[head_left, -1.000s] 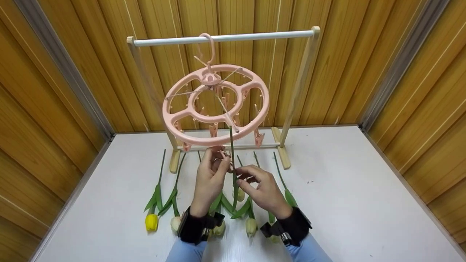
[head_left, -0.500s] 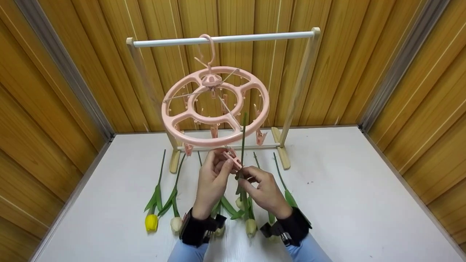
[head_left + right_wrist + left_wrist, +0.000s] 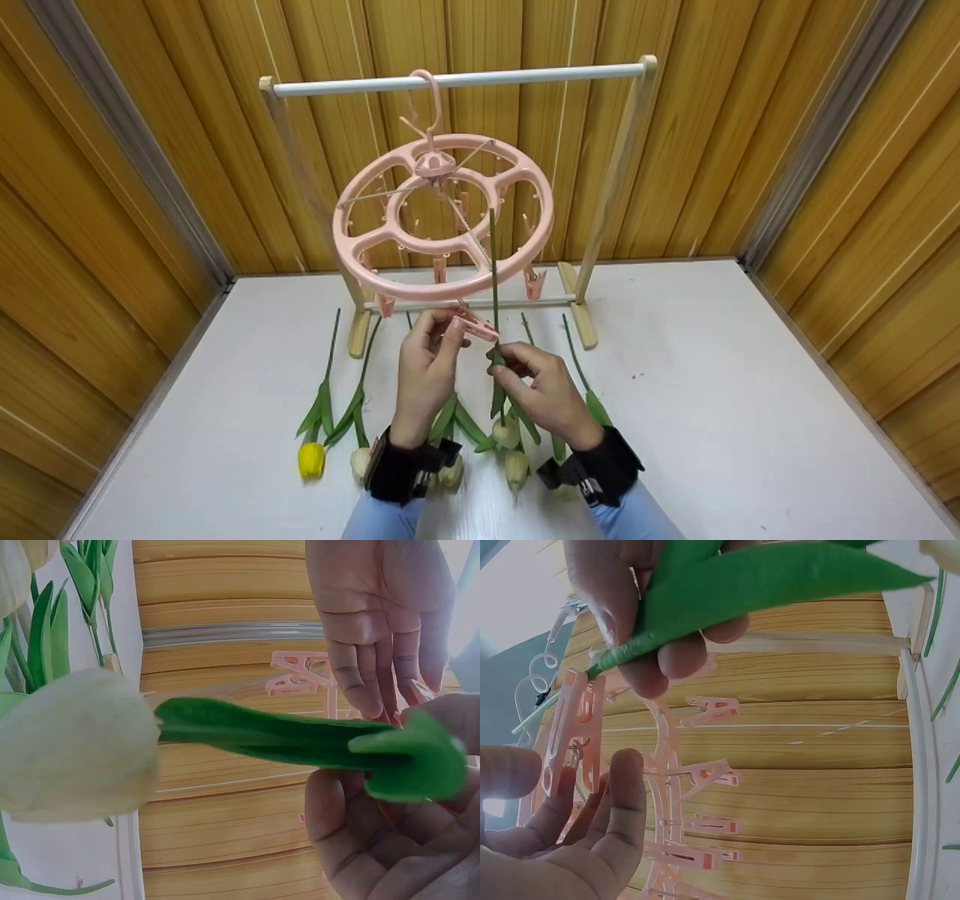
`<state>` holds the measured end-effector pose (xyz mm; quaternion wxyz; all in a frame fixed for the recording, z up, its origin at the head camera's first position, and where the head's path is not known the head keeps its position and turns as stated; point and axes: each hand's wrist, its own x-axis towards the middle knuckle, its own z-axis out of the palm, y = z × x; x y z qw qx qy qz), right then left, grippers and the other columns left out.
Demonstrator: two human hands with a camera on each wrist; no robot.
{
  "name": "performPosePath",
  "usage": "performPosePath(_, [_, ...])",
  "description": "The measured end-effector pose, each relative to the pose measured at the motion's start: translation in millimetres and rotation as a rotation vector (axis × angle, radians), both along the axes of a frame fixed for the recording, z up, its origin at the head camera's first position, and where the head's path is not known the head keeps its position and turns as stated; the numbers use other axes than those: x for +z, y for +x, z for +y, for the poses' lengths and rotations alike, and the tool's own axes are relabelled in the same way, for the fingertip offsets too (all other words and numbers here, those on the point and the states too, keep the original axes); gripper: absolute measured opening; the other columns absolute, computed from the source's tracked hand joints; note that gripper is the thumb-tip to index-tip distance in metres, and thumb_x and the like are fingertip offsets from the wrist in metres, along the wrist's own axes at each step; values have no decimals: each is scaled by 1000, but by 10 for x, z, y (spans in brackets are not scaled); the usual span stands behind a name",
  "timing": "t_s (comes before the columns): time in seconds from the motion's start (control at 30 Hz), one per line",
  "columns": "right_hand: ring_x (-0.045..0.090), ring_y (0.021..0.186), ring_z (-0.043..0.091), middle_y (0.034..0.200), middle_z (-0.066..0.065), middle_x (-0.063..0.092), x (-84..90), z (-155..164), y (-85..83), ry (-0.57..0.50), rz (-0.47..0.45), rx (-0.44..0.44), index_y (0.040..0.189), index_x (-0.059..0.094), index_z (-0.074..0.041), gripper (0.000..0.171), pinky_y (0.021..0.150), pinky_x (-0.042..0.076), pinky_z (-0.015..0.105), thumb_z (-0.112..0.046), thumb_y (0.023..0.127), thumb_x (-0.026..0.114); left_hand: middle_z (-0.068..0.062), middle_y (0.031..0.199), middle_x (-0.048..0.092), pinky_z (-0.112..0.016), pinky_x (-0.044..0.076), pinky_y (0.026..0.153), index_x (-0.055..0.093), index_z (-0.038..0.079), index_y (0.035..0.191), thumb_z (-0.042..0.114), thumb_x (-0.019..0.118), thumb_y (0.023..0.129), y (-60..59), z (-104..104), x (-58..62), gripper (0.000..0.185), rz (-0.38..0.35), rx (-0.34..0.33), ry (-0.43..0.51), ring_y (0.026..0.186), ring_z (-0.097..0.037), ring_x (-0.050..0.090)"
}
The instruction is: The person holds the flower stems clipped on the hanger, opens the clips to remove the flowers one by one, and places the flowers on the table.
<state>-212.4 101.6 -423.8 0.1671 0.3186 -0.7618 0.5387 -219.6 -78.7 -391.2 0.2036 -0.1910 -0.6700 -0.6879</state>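
Note:
A round pink clip hanger [image 3: 439, 290] hangs by its hook, several pegs dangling below the ring. At its near side my left hand [image 3: 427, 371] holds one pink clothes peg [image 3: 478, 328] by its handle end, thumb and fingers around it. My right hand [image 3: 546, 386] pinches a white artificial tulip [image 3: 505, 433] near its leaves [image 3: 277, 736]. The tulip is bloom down, with its bare stem rising in front of the ring. In the left wrist view the tip of the peg [image 3: 574, 720] meets the stem just above the leaves.
The hanger hangs from a white rail [image 3: 525, 76] on a wooden-legged stand [image 3: 616, 180]. Several tulips lie on the white table [image 3: 712, 397], among them a yellow one [image 3: 311, 459] at the left and a pale one [image 3: 516, 469] in the middle. Wood-look panels [image 3: 697, 150] enclose the table.
The tulip has first swung right, then slightly back left and upward, its bloom now showing below the right hand. The left hand has shifted left, and its peg has tilted toward the stem.

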Motion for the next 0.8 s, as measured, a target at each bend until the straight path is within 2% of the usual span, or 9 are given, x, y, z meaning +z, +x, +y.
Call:
performPosePath(0.17, [67,78,17,91,9,73,1,8,-3,-9,5,-9,108,72,0,11,69,55,27,-1,98,67,-18,108,70,-35,56,80,63,-7,109,5,59,104,4,-16,3,13,13,19,-9,95,-18,66])
performPosePath(0.4, [67,77,14,89,8,73,10,35,-2,-2,-9,-27,108,73,-1,13,69,54,26,-1,96,68,-19,115,65,-28,52,83,56,-8,124,6,59,105,18,-53,4,24,4,-9,-4,100,-20,65])
performPosePath(0.57, [67,80,15,92,7,72,21,64,-11,17,-14,-31,111,73,-1,15,72,55,27,-2,97,68,-18,116,67,-28,52,84,61,-7,131,8,61,104,-10,-104,18,31,-2,9,-103,100,-22,65])
performPosePath(0.7, [67,80,16,93,6,72,29,82,-26,24,5,-50,109,75,-1,14,72,55,27,-2,96,70,-15,115,68,-31,52,87,66,-3,127,10,63,103,-32,-134,33,28,6,33,-183,104,-25,64])
performPosePath(0.8, [67,79,16,92,6,72,40,89,-37,23,21,-64,107,76,-2,13,71,56,27,-2,95,71,-14,112,70,-33,53,88,68,-2,124,11,65,102,-36,-140,51,26,7,41,-198,106,-26,65])
